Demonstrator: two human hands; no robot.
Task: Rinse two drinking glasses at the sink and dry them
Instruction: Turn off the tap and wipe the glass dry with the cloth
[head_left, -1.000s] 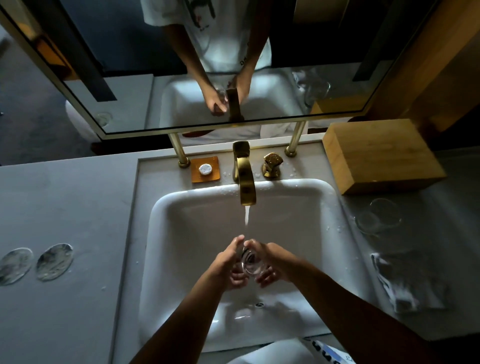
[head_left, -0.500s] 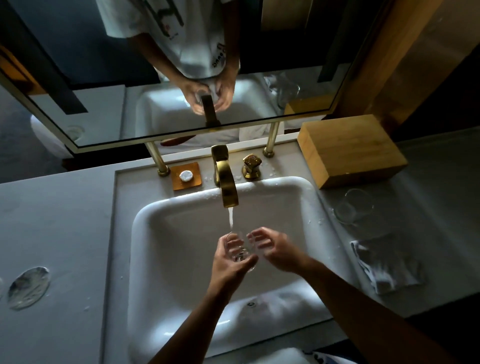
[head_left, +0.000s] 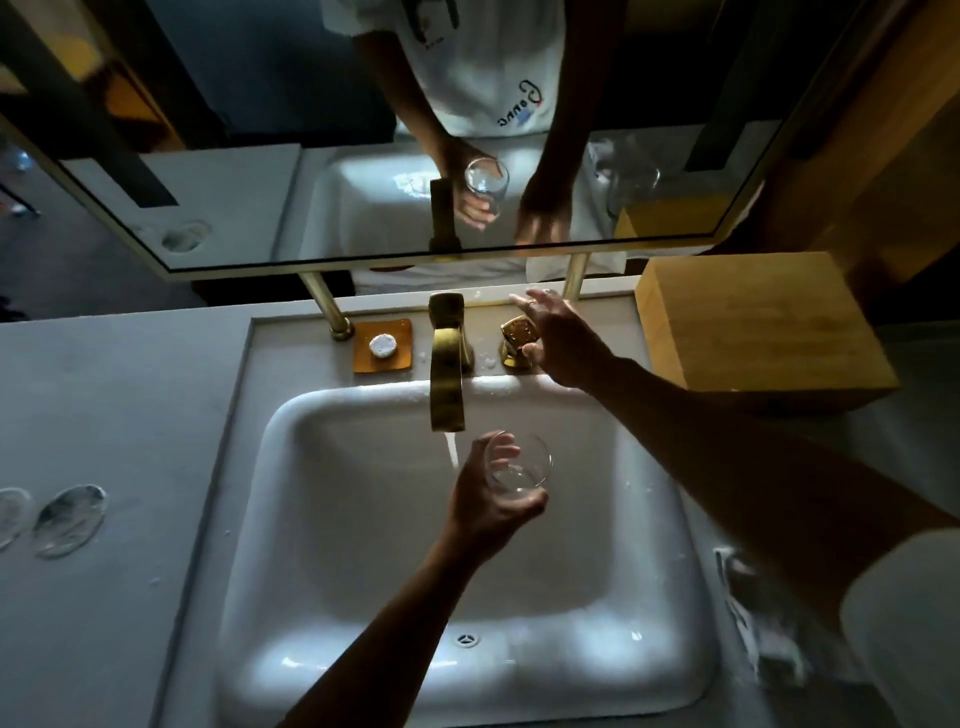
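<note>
My left hand (head_left: 491, 501) holds a clear drinking glass (head_left: 521, 470) over the white sink (head_left: 363, 519), just right of the thin water stream falling from the brass faucet (head_left: 447, 374). My right hand (head_left: 558, 338) is open with fingers spread, hovering at the brass tap handle (head_left: 517, 332) behind the basin; whether it touches the handle I cannot tell. The second glass is hidden behind my right arm on the counter; only its reflection (head_left: 631, 187) shows in the mirror.
A wooden box (head_left: 763, 322) stands at the back right. A crumpled white cloth (head_left: 763, 629) lies on the counter right of the sink. A soap dish (head_left: 383, 345) sits left of the faucet. Two round coasters (head_left: 70, 519) lie at far left. The mirror (head_left: 363, 156) hangs close above.
My right hand left the glass and reached back to the tap handle. My left hand keeps the glass, now beside the stream rather than under it. The camera moved closer.
</note>
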